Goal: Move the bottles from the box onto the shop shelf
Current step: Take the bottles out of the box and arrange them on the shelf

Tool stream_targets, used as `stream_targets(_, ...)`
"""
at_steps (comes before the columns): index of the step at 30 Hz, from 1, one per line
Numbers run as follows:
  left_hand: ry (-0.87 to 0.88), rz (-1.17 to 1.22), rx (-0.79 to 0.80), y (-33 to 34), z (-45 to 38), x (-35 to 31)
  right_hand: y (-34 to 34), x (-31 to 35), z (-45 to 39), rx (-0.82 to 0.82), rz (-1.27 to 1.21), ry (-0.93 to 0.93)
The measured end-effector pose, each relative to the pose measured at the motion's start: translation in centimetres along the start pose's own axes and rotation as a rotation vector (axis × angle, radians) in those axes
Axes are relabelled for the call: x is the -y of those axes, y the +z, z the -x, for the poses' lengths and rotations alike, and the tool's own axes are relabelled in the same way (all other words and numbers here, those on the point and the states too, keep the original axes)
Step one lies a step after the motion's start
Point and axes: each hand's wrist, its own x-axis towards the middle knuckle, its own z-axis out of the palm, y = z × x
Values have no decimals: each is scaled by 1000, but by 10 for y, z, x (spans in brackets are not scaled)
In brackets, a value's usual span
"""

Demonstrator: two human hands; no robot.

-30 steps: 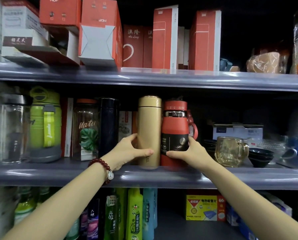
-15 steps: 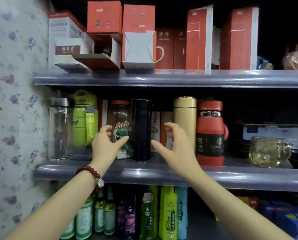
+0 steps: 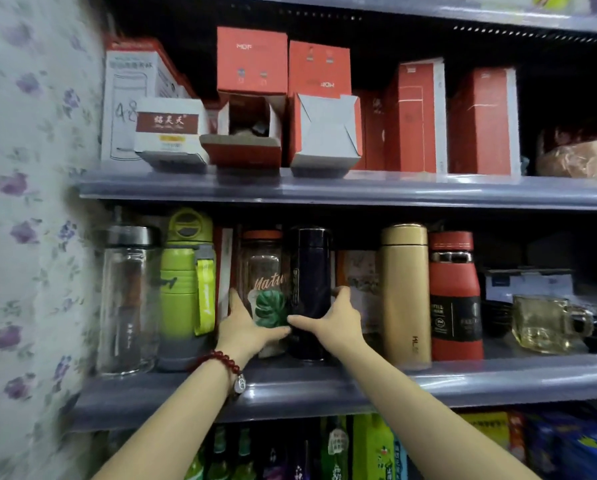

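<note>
Head view: on the middle shelf (image 3: 325, 382), the leaf-print glass bottle (image 3: 264, 292) is gripped low by the left hand (image 3: 243, 327), and the black flask (image 3: 309, 292) touching it is clasped by the right hand (image 3: 335, 322). A gold flask (image 3: 404, 292) and red bottle (image 3: 454, 296) stand rightward.

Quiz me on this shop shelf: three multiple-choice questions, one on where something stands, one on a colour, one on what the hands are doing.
1. What stands directly right of the gold flask?
A. red bottle
B. green bottle
C. glass mug

2. What colour is the lid of the leaf-print bottle?
A. blue
B. orange
C. white

3. What does the right hand do?
A. hangs idle
B. lifts a box
C. grips the dark flask

Answers: 1 A, the red bottle sits beside it. 2 B, an orange rim tops it. 3 C, thumb and fingers wrap the flask; the left hand holds the leaf-print bottle.
</note>
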Motion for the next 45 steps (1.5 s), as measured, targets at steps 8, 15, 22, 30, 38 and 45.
stream_targets(8,68,71,68,-8,-10,10,-28,-23,-22,295,-217,59)
stream_targets(15,20,185,209,-9,-12,6,-13,-14,-14,187,-82,5)
stream_targets(22,25,127,323,-24,0,2,-36,-12,-8,256,-93,44)
stream_targets(30,74,96,371,-27,15,-4,-50,-14,10,276,-142,15)
stream_targets(38,132,82,328,-16,20,-6,-59,-20,21,221,-75,-5)
stream_targets(45,146,56,373,-17,20,-6,-61,-21,25,191,29,-38)
